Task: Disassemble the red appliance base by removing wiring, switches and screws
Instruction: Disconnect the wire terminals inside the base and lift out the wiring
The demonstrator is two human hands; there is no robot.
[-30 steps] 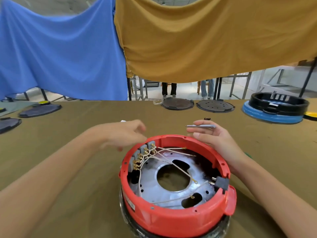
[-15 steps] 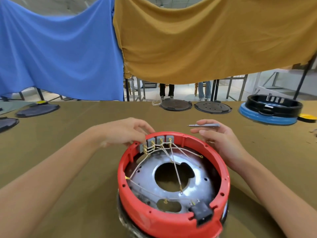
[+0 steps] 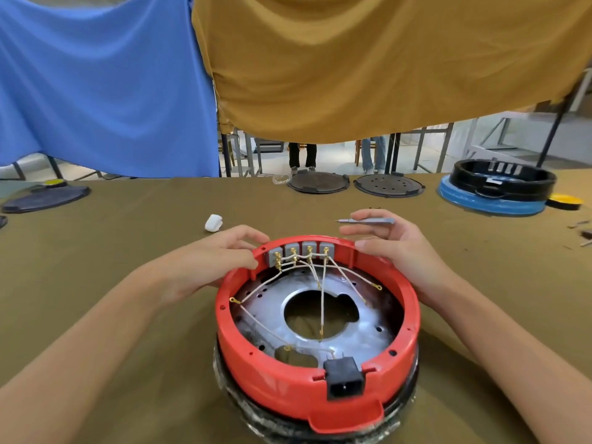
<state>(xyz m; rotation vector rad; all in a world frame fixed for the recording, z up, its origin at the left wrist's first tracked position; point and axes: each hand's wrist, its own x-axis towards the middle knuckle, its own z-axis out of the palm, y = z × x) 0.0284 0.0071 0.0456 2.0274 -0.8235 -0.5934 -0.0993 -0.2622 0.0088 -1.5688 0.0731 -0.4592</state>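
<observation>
Red appliance base (image 3: pixel 317 357) sits upside-down on the olive table (image 3: pixel 96 283), close to the person, power socket (image 3: pixel 344 378) facing the camera at the near rim. Inside – a silver metal plate (image 3: pixel 362 331) with a big centre hole, and thin white wires (image 3: pixel 322 293) running from 4 grey switches (image 3: pixel 301 249) clipped along the far inner wall to ring terminals on the plate.

Left hand (image 3: pixel 205 264) grips the far-left rim, thumb inside by the leftmost switch, fingers curled over the outside. Right hand (image 3: pixel 394 248) rests on the far-right rim while pinching a slim grey screwdriver (image 3: pixel 365 221) between thumb and index, tip pointing left, not touching anything.

Step, as I read it: base positioned with the switch bank away from the person, steadied by both hands – wiring and switches all in place, so the task looks early.

Next move likely needs the screwdriver tip brought down to a terminal screw or a switch clip while the left hand holds the base steady. Wires are thin and crossed, so snagging is a risk.

A small white part (image 3: pixel 213 222) lies on the table behind the left hand.
</observation>
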